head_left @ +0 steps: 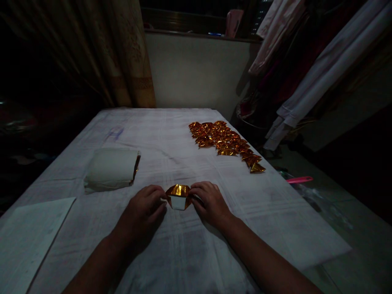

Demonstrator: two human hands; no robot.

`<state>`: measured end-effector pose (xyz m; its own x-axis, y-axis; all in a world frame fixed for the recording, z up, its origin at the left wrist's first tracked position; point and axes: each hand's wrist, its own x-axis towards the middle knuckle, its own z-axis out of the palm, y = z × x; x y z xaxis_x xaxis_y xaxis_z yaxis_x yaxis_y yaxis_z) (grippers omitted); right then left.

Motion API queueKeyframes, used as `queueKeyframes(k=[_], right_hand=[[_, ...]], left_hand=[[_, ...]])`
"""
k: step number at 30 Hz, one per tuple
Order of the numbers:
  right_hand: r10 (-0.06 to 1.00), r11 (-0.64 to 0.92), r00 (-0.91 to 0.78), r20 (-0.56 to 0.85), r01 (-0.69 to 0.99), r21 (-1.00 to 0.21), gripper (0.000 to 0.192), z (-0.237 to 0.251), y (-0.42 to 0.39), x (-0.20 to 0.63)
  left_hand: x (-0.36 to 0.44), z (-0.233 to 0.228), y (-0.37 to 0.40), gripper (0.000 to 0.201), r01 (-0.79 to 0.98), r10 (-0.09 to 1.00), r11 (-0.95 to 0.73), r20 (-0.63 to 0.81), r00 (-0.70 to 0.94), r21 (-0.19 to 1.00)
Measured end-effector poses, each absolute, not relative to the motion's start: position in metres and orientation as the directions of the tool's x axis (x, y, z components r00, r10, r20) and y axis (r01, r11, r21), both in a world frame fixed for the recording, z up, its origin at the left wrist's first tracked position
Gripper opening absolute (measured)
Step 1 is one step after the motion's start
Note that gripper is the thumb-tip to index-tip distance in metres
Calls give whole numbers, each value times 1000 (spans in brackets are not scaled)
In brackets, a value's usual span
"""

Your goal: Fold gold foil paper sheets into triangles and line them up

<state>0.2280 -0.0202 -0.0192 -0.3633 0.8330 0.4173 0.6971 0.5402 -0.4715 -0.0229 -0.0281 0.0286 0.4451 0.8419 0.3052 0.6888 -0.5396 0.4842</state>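
Between my two hands is a folded gold foil paper (179, 190), shiny gold on top with a white patch on the side facing me. My left hand (146, 208) pinches its left corner, fingers closed. At the right corner, my right hand (210, 202) grips it with the fingertips pressed together. The paper sits at or just above the white cloth of the table (171, 249); I cannot tell whether it touches. Beyond my right hand lies a cluster of folded gold foil pieces (226, 139). A pale stack of paper (112, 167) with a gold edge lies beyond my left hand.
A white sheet (33, 237) lies at the table's left front. Clothes (318, 77) hang at the right, and a curtain (122, 53) hangs at the back left. A pink cup (233, 23) stands on the ledge. A pink handle (300, 179) shows beside the table's right edge.
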Motion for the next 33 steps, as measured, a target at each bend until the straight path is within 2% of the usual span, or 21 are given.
queueKeyframes(k=[4, 8, 11, 13, 16, 20, 24, 27, 30, 33], right_hand=[[789, 597, -411, 456, 687, -414, 10, -20, -22, 225], [750, 650, -473, 463, 658, -381, 14, -18, -23, 227], [728, 681, -541, 422, 642, -352, 19, -12, -24, 230], [708, 704, -604, 365, 642, -303, 17, -7, -22, 231], [659, 750, -708, 253, 641, -162, 7, 1, -15, 232], [565, 822, -824, 43, 567, 56, 9, 13, -4, 225], [501, 860, -860, -94, 484, 163, 14, 23, -4, 218], [515, 844, -857, -29, 501, 194, 18, 18, -8, 220], [540, 809, -827, 156, 561, 175, 20, 2, -12, 226], [571, 775, -752, 328, 626, 87, 19, -15, -14, 229]], left_hand=[[-37, 13, -17, 17, 716, 786, -614, 340, 516, 332], [-39, 0, -12, 28, 688, 752, -659, 290, 593, 304], [-36, 0, -11, 29, 690, 749, -663, 275, 603, 290], [-34, 2, -10, 26, 683, 737, -675, 284, 613, 278], [-29, 8, -12, 23, 658, 691, -720, 314, 651, 221], [-21, 15, -17, 18, 658, 643, -749, 323, 694, 77], [-15, 19, -21, 15, 658, 610, -750, 308, 730, -72], [-14, 19, -20, 16, 653, 609, -754, 297, 736, -74], [-16, 16, -18, 17, 652, 599, -755, 329, 730, -69], [-17, 10, -16, 17, 691, 643, -723, 352, 680, -13]])
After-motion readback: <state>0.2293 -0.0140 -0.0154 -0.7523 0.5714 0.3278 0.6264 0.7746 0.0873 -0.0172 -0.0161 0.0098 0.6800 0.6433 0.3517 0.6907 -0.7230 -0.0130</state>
